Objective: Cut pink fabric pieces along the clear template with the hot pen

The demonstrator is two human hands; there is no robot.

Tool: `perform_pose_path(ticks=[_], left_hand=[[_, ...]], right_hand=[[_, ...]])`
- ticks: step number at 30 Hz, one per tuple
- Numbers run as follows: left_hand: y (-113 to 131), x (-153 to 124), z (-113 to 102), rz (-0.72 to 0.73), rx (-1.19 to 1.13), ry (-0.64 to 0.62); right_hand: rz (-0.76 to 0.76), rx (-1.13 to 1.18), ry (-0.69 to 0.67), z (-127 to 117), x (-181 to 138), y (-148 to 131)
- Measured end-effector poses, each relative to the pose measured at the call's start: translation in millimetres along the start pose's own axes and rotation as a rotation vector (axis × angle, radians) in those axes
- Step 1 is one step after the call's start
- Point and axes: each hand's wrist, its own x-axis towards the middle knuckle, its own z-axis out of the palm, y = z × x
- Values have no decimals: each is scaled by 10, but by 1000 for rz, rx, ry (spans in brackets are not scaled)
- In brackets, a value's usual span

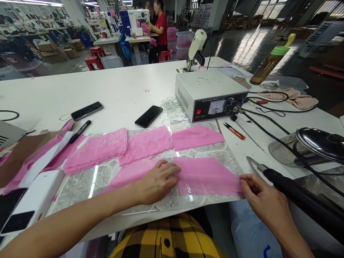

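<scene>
My left hand [157, 181] lies flat, fingers stretched out, on a pink lace piece [206, 175] that rests on a patterned glass tile [80, 184]. My right hand [262, 200] pinches the right edge of that same lace near the tile's corner. A black hot-knife tool [295, 193] with a metal tip lies across the table just right of my right hand. Behind my hands lie two more pink lace pieces [120, 148] and a plain pink fabric piece [195, 137].
A white control box [209, 95] with a meter stands behind the tile, cables running right. Two phones [148, 116] and a marker [80, 131] lie at left, orange snips [235, 131], a steel pot lid [321, 143] and a bottle [270, 60] at right. A person in red sews far back.
</scene>
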Motion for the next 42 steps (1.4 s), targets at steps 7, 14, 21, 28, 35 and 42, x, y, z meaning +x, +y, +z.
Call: perform_pose_path(ticks=[7, 14, 21, 28, 35, 42], left_hand=[[-25, 54, 20, -18, -1, 16], [119, 141, -46, -13, -80, 11], [130, 60, -44, -28, -90, -70], [105, 226, -2, 58, -124, -19], [-148, 321, 169, 126, 28, -156], [-354, 303, 132, 147, 83, -210]], right_hand=[[11, 16, -23, 16, 12, -15], [7, 11, 8, 21, 2, 12], [-67, 2, -1, -3, -10, -24], [-122, 20, 17, 33, -12, -19], [-264, 67, 61, -4, -22, 65], [-245, 123, 55, -2, -79, 115]])
